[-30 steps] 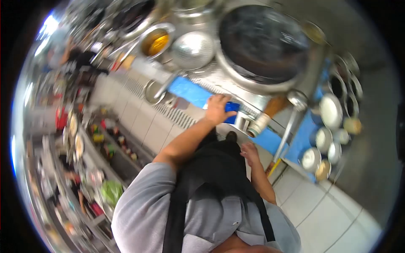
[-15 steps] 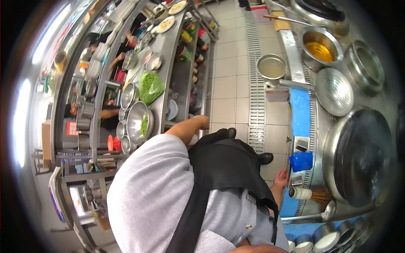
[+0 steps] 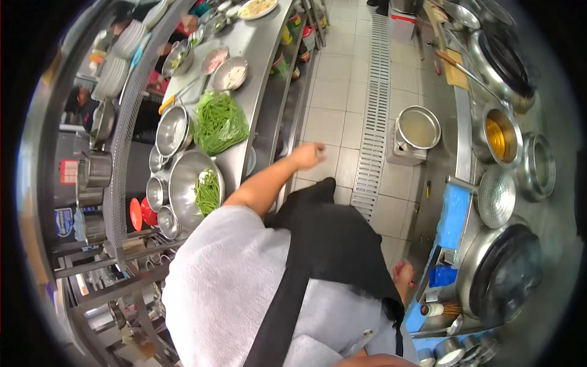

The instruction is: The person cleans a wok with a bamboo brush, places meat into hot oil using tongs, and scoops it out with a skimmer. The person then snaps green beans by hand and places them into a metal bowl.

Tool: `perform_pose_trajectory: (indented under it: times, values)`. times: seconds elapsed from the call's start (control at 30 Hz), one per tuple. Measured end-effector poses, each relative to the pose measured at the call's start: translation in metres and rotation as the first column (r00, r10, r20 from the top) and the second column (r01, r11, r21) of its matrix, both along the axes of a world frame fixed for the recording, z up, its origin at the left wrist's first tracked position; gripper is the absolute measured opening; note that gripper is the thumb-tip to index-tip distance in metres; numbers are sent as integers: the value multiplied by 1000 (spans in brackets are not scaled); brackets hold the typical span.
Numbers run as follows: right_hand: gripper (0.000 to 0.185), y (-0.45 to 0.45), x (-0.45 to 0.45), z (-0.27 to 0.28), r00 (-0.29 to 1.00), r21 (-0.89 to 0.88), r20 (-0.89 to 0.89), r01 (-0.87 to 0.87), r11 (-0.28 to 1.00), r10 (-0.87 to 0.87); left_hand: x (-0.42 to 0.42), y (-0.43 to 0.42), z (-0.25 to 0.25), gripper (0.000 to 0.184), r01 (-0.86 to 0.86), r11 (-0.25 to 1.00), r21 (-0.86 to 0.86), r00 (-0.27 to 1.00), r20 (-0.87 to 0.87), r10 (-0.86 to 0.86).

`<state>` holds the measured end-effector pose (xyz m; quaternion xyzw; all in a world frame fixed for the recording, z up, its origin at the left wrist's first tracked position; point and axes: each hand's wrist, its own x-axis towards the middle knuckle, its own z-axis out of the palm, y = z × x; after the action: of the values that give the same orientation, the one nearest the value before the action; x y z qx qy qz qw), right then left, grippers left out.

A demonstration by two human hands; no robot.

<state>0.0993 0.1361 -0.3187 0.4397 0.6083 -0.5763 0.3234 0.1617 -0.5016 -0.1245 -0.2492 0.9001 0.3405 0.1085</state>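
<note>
Green stalks (image 3: 219,119), long and thin, fill a clear plastic bag (image 3: 239,138) at ten o'clock, lying on a metal surface (image 3: 260,52). Just beside the bag, towards nine o'clock, a wide steel bowl (image 3: 181,194) holds cut green pieces (image 3: 206,194).

The person's left hand (image 3: 310,156) hangs just above centre, at one o'clock, over the tiled floor (image 3: 324,125) and apart from the bag, which lies away from it towards ten o'clock. Its fingers look curled in together; blur hides whether they grip anything.

The right hand (image 3: 403,273) is low at four o'clock, near the edge of the other worktop. Its fingers are partly bent, and one cannot tell whether they are clamped on something. Near it, towards three o'clock, lies a folded blue cloth (image 3: 442,276), with a large dark wok (image 3: 501,275) beyond. A short brush (image 3: 441,310) lies just below the cloth.

At two o'clock a pot (image 3: 399,136) of cloudy liquid stands beside the drain grate (image 3: 373,122). At three o'clock a perforated ladle (image 3: 496,199) lies between the wok and a pot of orange liquid (image 3: 515,134).
</note>
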Motion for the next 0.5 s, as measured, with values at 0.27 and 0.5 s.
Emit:
perform_pose_trajectory:
  times: [0.27,0.5]
  values:
    - [33,-229,-43,120,790,181,-95,-584,791,605,15,-255,78,28,-622,754,210,495,-641,587]
    - [42,-283,-91,123,666,165,-67,-727,666,743,125,-528,-4,49,-955,290,-56,279,-498,821]
